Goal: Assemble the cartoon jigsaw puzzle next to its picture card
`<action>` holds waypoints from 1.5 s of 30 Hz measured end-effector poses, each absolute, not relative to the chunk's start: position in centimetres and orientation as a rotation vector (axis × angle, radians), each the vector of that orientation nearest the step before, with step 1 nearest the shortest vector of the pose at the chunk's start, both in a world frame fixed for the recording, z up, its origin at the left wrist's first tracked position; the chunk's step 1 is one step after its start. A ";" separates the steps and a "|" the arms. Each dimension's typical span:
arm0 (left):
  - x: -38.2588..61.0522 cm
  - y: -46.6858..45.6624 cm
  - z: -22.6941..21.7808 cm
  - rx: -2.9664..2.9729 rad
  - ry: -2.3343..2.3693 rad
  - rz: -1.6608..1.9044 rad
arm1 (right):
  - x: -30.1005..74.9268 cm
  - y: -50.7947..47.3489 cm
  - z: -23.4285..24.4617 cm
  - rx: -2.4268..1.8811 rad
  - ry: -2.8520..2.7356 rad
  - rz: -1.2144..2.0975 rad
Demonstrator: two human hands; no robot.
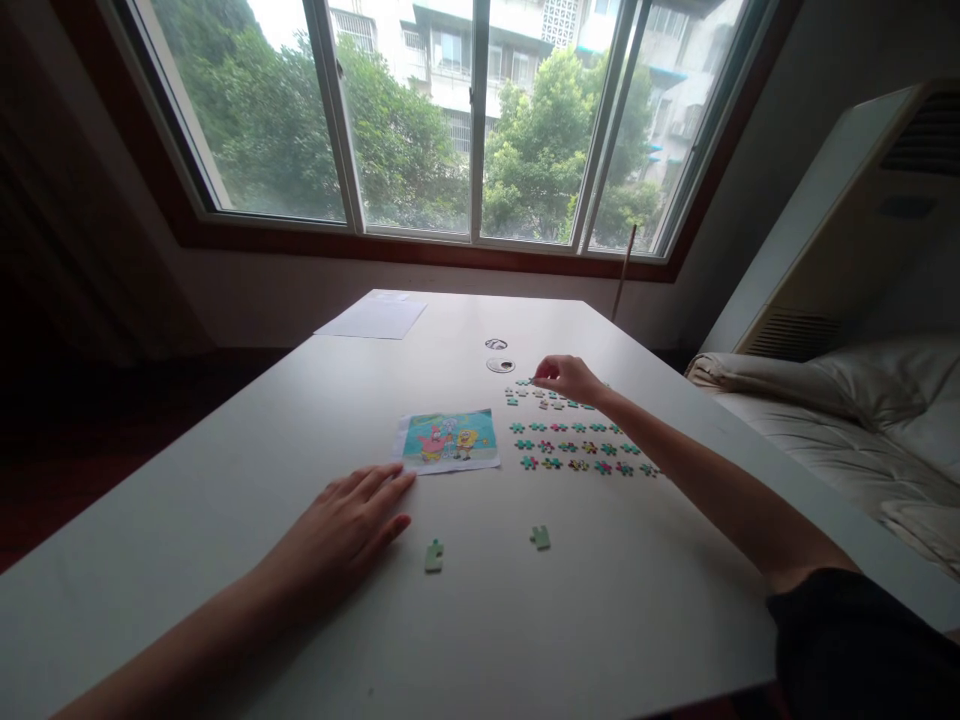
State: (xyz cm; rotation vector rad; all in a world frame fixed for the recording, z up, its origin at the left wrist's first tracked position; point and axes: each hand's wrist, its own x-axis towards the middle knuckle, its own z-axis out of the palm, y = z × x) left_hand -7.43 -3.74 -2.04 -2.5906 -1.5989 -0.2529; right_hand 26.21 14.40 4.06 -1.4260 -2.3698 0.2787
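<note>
My left hand point(356, 515) lies flat on the white table, fingers stretched out, its fingertips at the lower left corner of a printed cartoon picture point(448, 440). Out at the far end of the rows of jigsaw pieces point(568, 447), my right hand point(568, 378) is pinched, with a small puzzle piece point(527, 382) at its fingertips. My right forearm covers part of those rows. Nearer to me lie two pale green puzzle pieces, one left point(434, 556) and one right point(540, 538), apart from each other.
Two round black-and-white marks or discs point(500, 366) are on the table point(465, 640) beyond the picture. White paper sheets point(375, 318) lie at the far left edge. A thin stick point(624, 272) leans by the window. Padded pale bedding point(810, 430) is at the right.
</note>
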 end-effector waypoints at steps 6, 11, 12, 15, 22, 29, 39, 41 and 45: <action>-7.3 -3.9 -2.0 -2.597 -1.609 -0.256 | 24.0 4.8 2.4 -1.060 -2.360 0.747; -7.1 -3.9 -2.0 -2.607 -1.614 -0.247 | 23.7 2.0 1.0 -1.120 -2.386 0.686; -7.1 -3.9 -2.0 -2.606 -1.612 -0.246 | 23.7 2.1 0.8 -1.123 -2.395 0.657; -7.2 -3.9 -2.1 -2.607 -1.606 -0.237 | 24.0 2.3 0.7 -1.092 -2.405 0.530; -7.3 -3.7 -2.2 -2.615 -1.583 -0.273 | 25.8 0.3 0.7 -0.957 -2.385 0.492; -6.2 -4.9 -0.8 -2.787 -1.328 -0.490 | 26.7 -2.4 -0.1 -0.936 -2.409 0.665; -5.0 -6.3 0.9 -3.044 -1.066 -0.419 | 26.2 -3.0 -0.1 -0.919 -2.415 0.582; -4.9 -6.3 1.1 -3.052 -1.059 -0.439 | 26.2 -3.1 -0.2 -0.916 -2.420 0.561; -4.8 -6.5 1.2 -3.061 -1.031 -0.483 | 26.2 -3.2 -0.2 -0.904 -2.433 0.534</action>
